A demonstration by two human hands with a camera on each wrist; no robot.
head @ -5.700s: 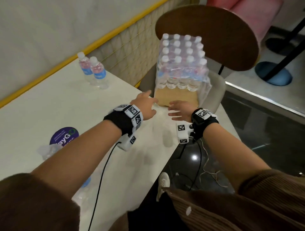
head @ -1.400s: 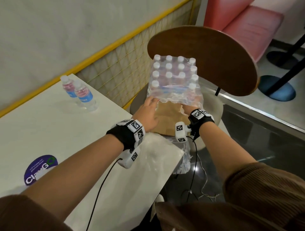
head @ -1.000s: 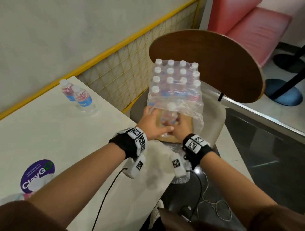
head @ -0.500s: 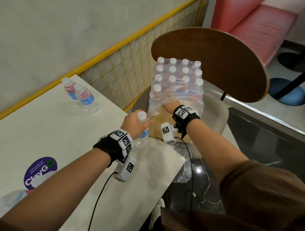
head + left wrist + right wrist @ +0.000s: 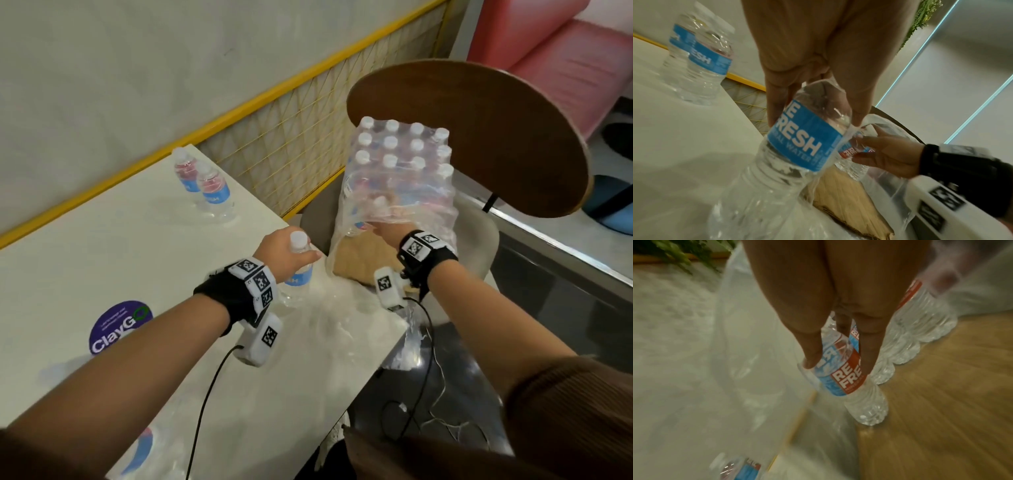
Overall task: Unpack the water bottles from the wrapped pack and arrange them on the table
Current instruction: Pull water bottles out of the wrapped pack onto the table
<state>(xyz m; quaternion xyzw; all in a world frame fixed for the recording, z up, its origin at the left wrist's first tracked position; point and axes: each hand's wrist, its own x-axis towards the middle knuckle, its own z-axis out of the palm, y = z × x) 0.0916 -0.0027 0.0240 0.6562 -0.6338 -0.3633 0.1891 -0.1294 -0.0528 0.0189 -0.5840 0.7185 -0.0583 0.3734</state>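
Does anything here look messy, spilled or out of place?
Nothing is spilled. The oddities: crumpled clear plastic wrap lies on the table corner and hangs off its edge, and the wrapped pack stands on a chair, torn open at the front where the right hand reaches in.

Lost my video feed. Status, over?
Left hand grips a bottle over the table. Right hand grips another inside the pack. Wrap loose.

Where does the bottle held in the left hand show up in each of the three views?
Head: the bottle sits centre frame, gripped by the left hand near the table's far edge.
Left wrist: it fills the centre, blue label facing.
Right wrist: probably the blurred bottle at bottom left.
Shared landmark: the wrapped pack.
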